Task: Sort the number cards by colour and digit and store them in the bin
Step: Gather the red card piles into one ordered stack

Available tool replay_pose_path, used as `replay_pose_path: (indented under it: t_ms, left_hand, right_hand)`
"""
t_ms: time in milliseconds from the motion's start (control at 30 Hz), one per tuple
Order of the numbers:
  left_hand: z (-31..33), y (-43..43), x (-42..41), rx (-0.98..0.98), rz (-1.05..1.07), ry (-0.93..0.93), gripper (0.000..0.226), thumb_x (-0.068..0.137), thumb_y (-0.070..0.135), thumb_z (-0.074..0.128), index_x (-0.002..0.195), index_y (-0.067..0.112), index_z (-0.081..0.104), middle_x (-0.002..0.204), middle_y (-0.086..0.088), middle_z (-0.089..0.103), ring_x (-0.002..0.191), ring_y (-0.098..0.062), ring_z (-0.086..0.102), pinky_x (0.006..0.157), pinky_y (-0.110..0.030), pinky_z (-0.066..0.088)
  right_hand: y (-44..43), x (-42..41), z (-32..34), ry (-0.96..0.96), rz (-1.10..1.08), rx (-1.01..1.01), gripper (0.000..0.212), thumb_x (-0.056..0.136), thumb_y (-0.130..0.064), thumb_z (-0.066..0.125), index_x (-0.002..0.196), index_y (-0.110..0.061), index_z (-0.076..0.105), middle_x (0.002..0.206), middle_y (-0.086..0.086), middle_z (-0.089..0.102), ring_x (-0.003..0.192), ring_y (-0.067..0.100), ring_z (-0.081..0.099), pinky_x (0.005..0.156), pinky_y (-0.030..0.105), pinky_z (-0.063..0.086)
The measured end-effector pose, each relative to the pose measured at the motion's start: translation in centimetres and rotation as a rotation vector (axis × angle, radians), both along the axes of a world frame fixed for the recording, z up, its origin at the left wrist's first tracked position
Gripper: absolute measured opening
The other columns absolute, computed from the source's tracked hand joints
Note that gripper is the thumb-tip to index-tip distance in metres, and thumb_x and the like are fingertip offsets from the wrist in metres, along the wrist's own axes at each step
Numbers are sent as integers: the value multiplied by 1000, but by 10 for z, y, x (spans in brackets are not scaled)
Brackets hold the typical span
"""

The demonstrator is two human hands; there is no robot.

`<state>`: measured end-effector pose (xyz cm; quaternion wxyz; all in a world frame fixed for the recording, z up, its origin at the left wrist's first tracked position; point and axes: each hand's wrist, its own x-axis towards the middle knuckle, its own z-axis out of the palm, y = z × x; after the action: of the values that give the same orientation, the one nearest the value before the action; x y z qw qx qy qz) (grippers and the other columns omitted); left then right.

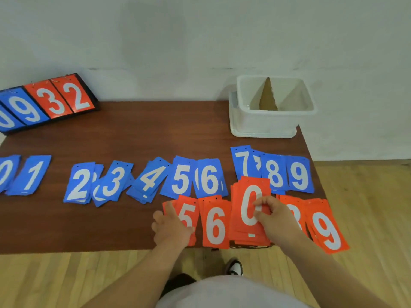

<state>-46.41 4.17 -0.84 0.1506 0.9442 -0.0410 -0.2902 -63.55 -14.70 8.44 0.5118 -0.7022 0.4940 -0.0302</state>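
Note:
A row of blue number card piles runs across the brown table (138, 134), from the blue 0 (5, 172) at the left to the blue 9 (299, 174) at the right. Nearer me lie red piles: red 5 (189, 210), red 6 (214, 223), a red 8 mostly hidden, and red 9 (328, 227). My right hand (273, 216) pinches a red 0 card (249, 205) on top of a red stack. My left hand (171, 225) rests with loose fingers on the red 5 pile. The white bin (266, 121) stands at the back right.
A flip scoreboard (51, 101) showing 0, 9, 3, 2 stands at the table's back left corner. The bin holds a brown cardboard divider (268, 96). The table's right edge runs close to the 9 piles. My shoe (234, 266) shows on the wooden floor below.

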Motion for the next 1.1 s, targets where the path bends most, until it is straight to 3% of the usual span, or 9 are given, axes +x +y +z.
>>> replay_pose_path:
  t_ms: [100, 233, 367, 500, 667, 733, 833, 900, 1100]
  left_hand:
    - [1, 3, -8, -108, 77, 45, 99, 77, 29, 87, 146, 39, 16, 131, -9, 36, 109, -35, 61, 88, -46, 58]
    - [13, 9, -20, -232, 164, -9, 72, 84, 17, 78, 142, 32, 39, 118, -1, 47, 97, -20, 54, 76, -36, 56]
    - [39, 23, -18, -370, 229, -59, 47, 89, 14, 70, 128, 29, 49, 123, 1, 57, 101, -19, 57, 81, -38, 57]
    - [73, 28, -4, -526, 239, -35, 38, 94, 17, 66, 123, 34, 49, 121, 2, 58, 97, -17, 60, 60, -23, 57]
    - [105, 18, 5, -696, 149, 107, 29, 101, 13, 55, 121, 35, 54, 119, 6, 60, 98, -7, 63, 73, -22, 56]
    - [115, 12, 7, -774, 113, 127, 33, 99, 3, 54, 115, 32, 57, 110, 5, 65, 85, -2, 66, 67, -16, 52]
    - [125, 5, 10, -849, 41, 210, 36, 97, -2, 55, 111, 31, 61, 105, -6, 70, 79, -10, 65, 72, -30, 58]
    - [127, 3, 15, -855, -20, 214, 35, 97, 2, 57, 112, 33, 62, 109, -11, 69, 83, -14, 62, 80, -39, 57]
    - [134, 1, 34, -871, -193, 126, 27, 103, 18, 50, 109, 42, 60, 78, 21, 56, 64, 2, 47, 65, -14, 41]
  right_hand:
    - [-11, -9, -4, 7, 26, 28, 21, 95, -11, 63, 94, -32, 65, 108, -14, 63, 91, 6, 60, 62, 20, 48]
    - [-23, -11, -6, 9, 48, 30, 20, 96, -12, 64, 95, -31, 65, 112, -8, 62, 90, 6, 58, 61, 19, 48]
    - [-22, 2, -3, 8, 64, 41, 18, 95, -15, 65, 96, -33, 66, 117, -6, 62, 91, 15, 62, 56, 21, 49]
    - [-13, 20, 8, -57, 81, 102, 20, 95, -10, 64, 95, -30, 68, 124, -10, 60, 93, 12, 64, 73, 32, 58]
    - [1, 44, 37, -306, -110, 548, 17, 95, -1, 63, 106, -12, 69, 117, 7, 71, 100, 30, 72, 76, 40, 63]
    - [8, 51, 49, -427, -175, 795, 20, 93, 2, 61, 107, -10, 68, 115, 15, 73, 102, 37, 71, 80, 46, 62]
    - [16, 59, 58, -550, -191, 997, 21, 93, 0, 59, 107, -13, 68, 116, 19, 72, 95, 34, 73, 73, 44, 63]
    - [21, 64, 56, -552, -198, 967, 21, 93, -1, 60, 109, -13, 68, 116, 18, 73, 94, 33, 74, 69, 43, 61]
    - [35, 76, 45, -363, -151, 474, 20, 94, 2, 62, 105, -12, 70, 103, 10, 77, 95, 34, 74, 89, 57, 58]
